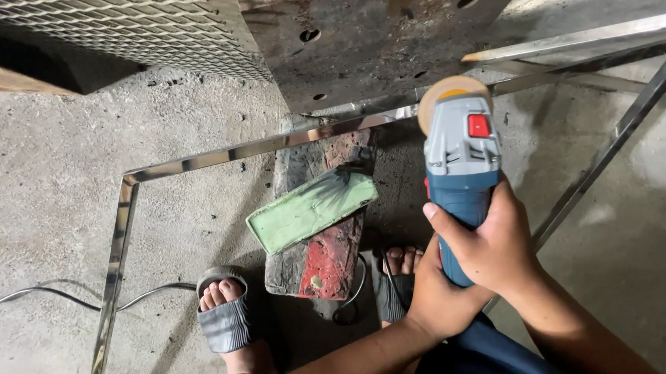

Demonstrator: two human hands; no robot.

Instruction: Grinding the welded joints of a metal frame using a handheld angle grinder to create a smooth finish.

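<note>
Both hands hold a blue and grey angle grinder (460, 156) with a red switch and a tan buffing disc (450, 93). My right hand (494, 242) wraps the blue body from the right. My left hand (436, 300) grips the rear of the handle below it. The disc rests against a shiny steel tube frame (215, 156) lying on the concrete floor, near where the tube passes under a rusty metal plate (374, 34).
A green polishing compound bar (311, 209) lies on a worn red brick (321, 249) inside the frame. My feet in grey sandals (224, 321) stand by the brick. A grey cable (54, 292) runs across the floor at left. Mesh sheet (123, 26) is at top left.
</note>
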